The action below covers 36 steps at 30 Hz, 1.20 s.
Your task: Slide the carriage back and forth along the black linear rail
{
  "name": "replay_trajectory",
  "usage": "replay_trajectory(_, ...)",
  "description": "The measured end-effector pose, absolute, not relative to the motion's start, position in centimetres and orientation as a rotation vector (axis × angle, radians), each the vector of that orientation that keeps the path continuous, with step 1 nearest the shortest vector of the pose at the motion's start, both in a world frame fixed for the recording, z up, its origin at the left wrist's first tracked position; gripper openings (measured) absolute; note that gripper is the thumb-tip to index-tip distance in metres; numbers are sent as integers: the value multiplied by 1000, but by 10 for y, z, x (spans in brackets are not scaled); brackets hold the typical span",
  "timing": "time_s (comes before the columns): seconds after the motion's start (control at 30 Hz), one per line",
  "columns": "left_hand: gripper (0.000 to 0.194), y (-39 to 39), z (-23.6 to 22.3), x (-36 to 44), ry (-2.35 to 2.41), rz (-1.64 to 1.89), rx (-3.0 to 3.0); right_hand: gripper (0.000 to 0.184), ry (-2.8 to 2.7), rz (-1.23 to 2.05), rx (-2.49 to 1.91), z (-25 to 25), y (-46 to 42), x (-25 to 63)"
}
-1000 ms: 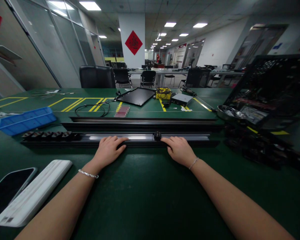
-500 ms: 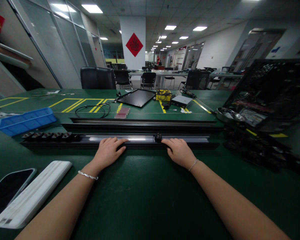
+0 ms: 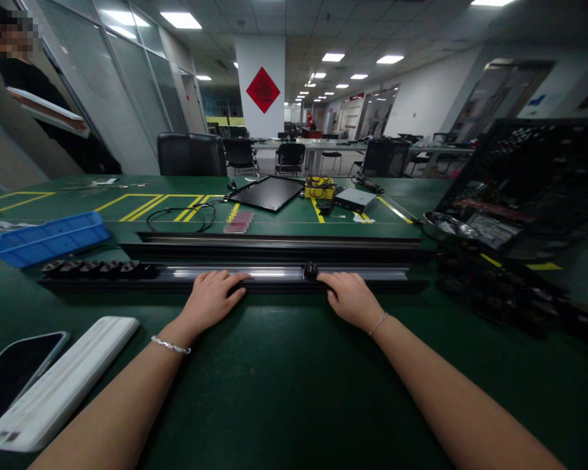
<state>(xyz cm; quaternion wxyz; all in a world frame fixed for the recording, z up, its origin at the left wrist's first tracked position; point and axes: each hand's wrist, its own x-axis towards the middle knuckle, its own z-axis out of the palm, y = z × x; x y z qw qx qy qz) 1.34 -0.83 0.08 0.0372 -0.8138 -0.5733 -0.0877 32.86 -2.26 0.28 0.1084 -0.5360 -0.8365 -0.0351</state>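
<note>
A long black rail (image 3: 255, 286) with a shiny metal inner channel lies across the green table. My left hand (image 3: 213, 300) holds its near wall left of the middle, fingers over the edge and thumb in front. Further right, my right hand (image 3: 350, 297) grips the same wall, its index fingertip against a small black block (image 3: 311, 269) sitting in the channel. A row of several black blocks (image 3: 91, 267) fills the left end of the rail. The undersides of my fingers are hidden.
Behind lies another black rail (image 3: 274, 248). A blue bin (image 3: 49, 240), a phone (image 3: 17, 365) and a white bar-shaped device (image 3: 68, 378) are at left. At right are a metal bowl (image 3: 445, 228), dark parts (image 3: 509, 300) and a black open case (image 3: 529, 176). A person (image 3: 39, 91) stands far left.
The person at far left has come further into view, carrying a flat pale thing. My hands, the rail and the small block look unmoved; the view has shifted slightly.
</note>
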Motion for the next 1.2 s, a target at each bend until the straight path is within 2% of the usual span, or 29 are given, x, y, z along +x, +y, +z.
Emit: replay_trajectory(1.2,39,-9,2,14,-1772,-261,-2502,39,-2435,-101,-1558,2,-22,330)
